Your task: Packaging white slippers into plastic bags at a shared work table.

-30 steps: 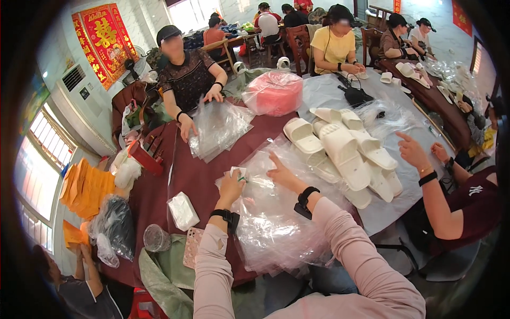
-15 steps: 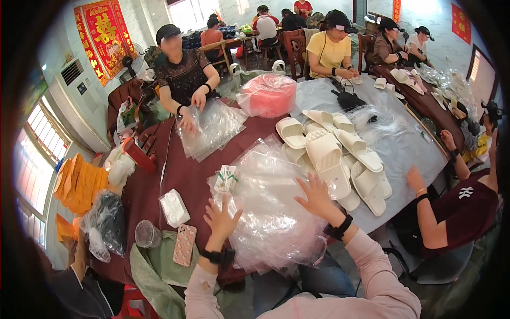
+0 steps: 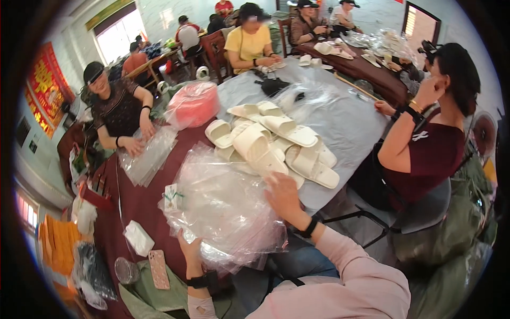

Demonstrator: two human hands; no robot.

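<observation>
A loose stack of clear plastic bags [image 3: 223, 204] lies before me on the dark red tablecloth. My left hand [image 3: 189, 250] touches its lower left edge, fingers apart and partly hidden by the plastic. Over the stack's right edge is my right hand [image 3: 284, 198], close to the near end of the slipper pile; its fingertips are smeared by motion, and I see nothing held in it. Several cream slippers [image 3: 255, 144] are heaped beyond the bags. A small white packet with green marks [image 3: 172, 197] rests on the stack's left side.
A pink roll [image 3: 194, 103] stands at the back. Across the table, a person [image 3: 119, 106] handles clear bags [image 3: 149, 159]; another sits at my right [image 3: 425, 138]. A phone [image 3: 158, 268], a clear cup [image 3: 126, 270] and a white packet [image 3: 139, 237] lie at the left.
My view has turned rightward. My left hand has moved down to the bags' lower left edge; my right hand stays near the slippers. The person at right has raised a hand to the head.
</observation>
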